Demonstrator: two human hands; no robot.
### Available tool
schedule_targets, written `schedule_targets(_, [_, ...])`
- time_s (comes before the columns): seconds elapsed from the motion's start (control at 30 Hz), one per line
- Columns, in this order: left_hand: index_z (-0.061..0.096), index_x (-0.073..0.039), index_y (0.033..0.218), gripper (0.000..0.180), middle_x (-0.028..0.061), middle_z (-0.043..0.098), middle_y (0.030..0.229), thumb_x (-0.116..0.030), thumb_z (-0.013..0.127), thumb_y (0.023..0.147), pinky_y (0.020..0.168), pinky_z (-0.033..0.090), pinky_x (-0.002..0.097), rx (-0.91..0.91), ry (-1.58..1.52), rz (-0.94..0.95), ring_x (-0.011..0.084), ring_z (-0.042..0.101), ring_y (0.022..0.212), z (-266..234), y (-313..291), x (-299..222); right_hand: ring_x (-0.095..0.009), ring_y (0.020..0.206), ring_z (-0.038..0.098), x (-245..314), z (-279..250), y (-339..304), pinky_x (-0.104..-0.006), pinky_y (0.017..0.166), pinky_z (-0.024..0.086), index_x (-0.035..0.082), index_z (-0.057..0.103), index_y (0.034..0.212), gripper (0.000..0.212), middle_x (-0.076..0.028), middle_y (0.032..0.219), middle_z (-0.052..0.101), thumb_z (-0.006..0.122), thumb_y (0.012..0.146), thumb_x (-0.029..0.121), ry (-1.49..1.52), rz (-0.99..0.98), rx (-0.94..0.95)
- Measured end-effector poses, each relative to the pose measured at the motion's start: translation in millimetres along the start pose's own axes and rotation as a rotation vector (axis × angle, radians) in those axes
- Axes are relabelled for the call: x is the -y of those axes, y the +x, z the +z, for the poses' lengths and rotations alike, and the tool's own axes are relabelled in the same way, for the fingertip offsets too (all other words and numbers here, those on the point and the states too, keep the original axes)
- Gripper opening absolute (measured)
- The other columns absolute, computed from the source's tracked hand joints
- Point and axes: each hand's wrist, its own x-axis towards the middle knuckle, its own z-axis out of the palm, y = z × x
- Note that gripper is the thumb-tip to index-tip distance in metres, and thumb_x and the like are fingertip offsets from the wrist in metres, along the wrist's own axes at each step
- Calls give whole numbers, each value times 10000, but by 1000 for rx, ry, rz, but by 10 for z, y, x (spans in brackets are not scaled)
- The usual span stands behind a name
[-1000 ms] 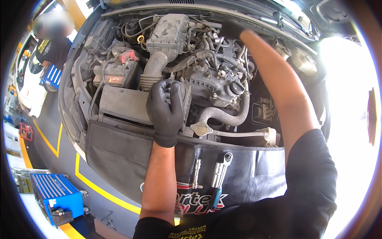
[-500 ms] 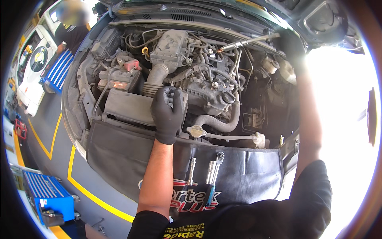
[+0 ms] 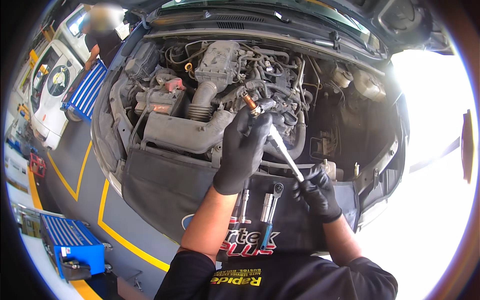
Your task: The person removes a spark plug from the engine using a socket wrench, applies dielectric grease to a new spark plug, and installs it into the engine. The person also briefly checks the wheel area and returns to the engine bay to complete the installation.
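Left hand, grip closed round extension bar near spark plug, right hand closed on lower end, over fender cover

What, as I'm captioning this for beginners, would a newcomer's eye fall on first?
Probably the black-gloved left hand and right hand near centre, holding a long silver tool with a copper-coloured tip before the grey engine. Next, the striped blue cabinet at the lower left.

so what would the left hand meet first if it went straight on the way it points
The left hand would likely meet the engine first, though depth is unclear here.
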Motion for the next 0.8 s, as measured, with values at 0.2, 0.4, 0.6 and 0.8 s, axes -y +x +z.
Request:
schedule_targets(0.2, [531, 66, 1447, 419, 27, 634, 925, -139, 539, 1082, 742, 462, 242, 184, 56, 27, 69, 545, 802, 58, -132, -319, -156, 884, 642, 143, 245, 11, -328, 774, 526, 41, 568, 1121, 108, -82, 992, 700, 621, 1054, 107, -341, -127, 303])
schedule_targets(0.4, [524, 77, 1451, 444, 77, 673, 966, -175, 526, 1084, 751, 487, 259, 277, 128, -2, 97, 582, 819, 89, -222, -452, -223, 918, 703, 176, 333, -115, -358, 849, 555, 22, 619, 1122, 196, -101, 1006, 715, 589, 961, -86, -528, -173, 392])
schedule_targets(0.6, [530, 71, 1444, 452, 114, 702, 1009, -218, 498, 1098, 745, 507, 271, 323, 100, 36, 111, 615, 845, 129, -234, -443, -222, 941, 735, 203, 378, -170, -349, 846, 575, 44, 647, 1149, 201, -89, 1039, 732, 642, 970, -47, -468, -145, 452])
schedule_targets(0.8, [548, 74, 1425, 470, 125, 707, 1010, -267, 512, 1103, 751, 516, 279, 326, 119, -33, 133, 635, 828, 112, -246, -477, -160, 875, 713, 253, 340, -237, -310, 796, 566, 29, 612, 1202, 203, -70, 987, 712, 656, 1004, 35, -482, -130, 481])
